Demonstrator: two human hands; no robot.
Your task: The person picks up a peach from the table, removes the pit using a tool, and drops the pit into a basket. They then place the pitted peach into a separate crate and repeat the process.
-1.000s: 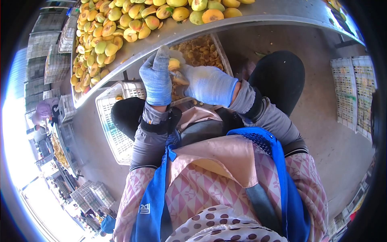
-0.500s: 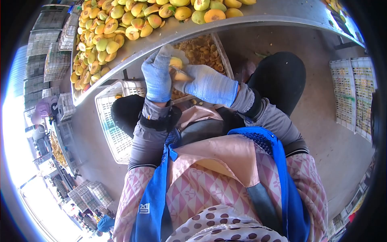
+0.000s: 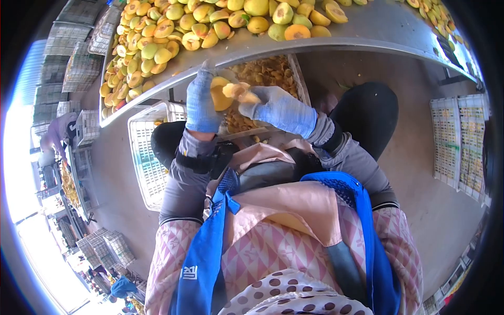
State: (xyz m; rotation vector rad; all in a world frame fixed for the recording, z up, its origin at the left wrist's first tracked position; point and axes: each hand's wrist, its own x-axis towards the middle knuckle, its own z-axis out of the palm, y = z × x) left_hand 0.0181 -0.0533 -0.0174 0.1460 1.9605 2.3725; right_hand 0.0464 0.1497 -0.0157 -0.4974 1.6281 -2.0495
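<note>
Both of my hands wear pale blue knit gloves and are up close together below the metal table's edge. My left hand grips a smooth yellow peach half on its inner side. Between the fingers of my right hand is a ragged orange-brown piece of fruit, just beside that peach half. Beneath both hands lies a crate full of brownish fruit scraps.
Cut yellow peaches are heaped on the metal table ahead. A white plastic basket stands by my left knee. Stacked crates are at the right. Another person bends over at the far left.
My hands have drawn slightly apart; the orange-brown piece in my right hand now shows clearly beside the peach half. The view has shifted a little.
</note>
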